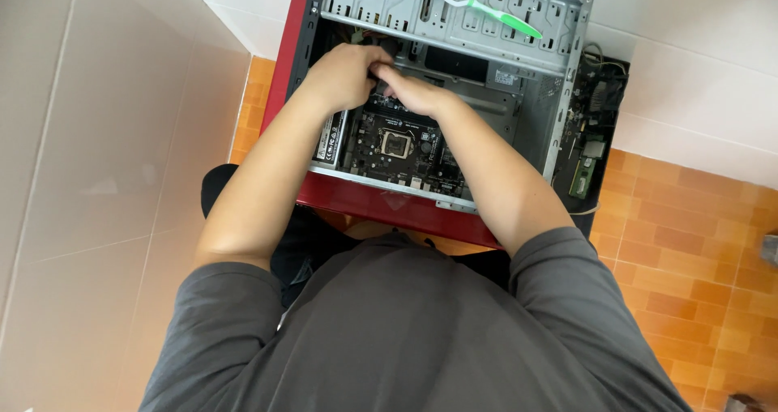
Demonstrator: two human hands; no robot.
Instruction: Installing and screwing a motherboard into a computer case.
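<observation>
Motherboard point(397, 149) work is where both hands meet: they come together at the board's far edge, deep inside an open case point(531, 108) lying on its side. The left hand point(340, 76) is curled with its knuckles up, and its fingers point(374, 62) bend down towards something small and dark; whether they actually pinch it I cannot tell, since the hand hides its own grip. The right hand point(417, 92) lies flatter, its fingertips touching those of the left at the same spot, and what it has hold of, if anything, is hidden too. Both forearms reach in over the case's near rim, probably so the fingers can press straight down.

The board sits flat on the case floor, its square socket point(395, 145) bare and facing up, just near of the hands. A metal drive cage point(454, 11) spans the far side of the case, and a green and white toothbrush point(486, 8) rests on top of it, well apart from the hands. The case lies on a red stool point(356, 201), which lifts it off the floor towards the person. To the right of the case, on a dark mat, lie loose parts, among them a green memory stick point(581, 177). Orange tiles point(689, 250) cover the floor on that side.
</observation>
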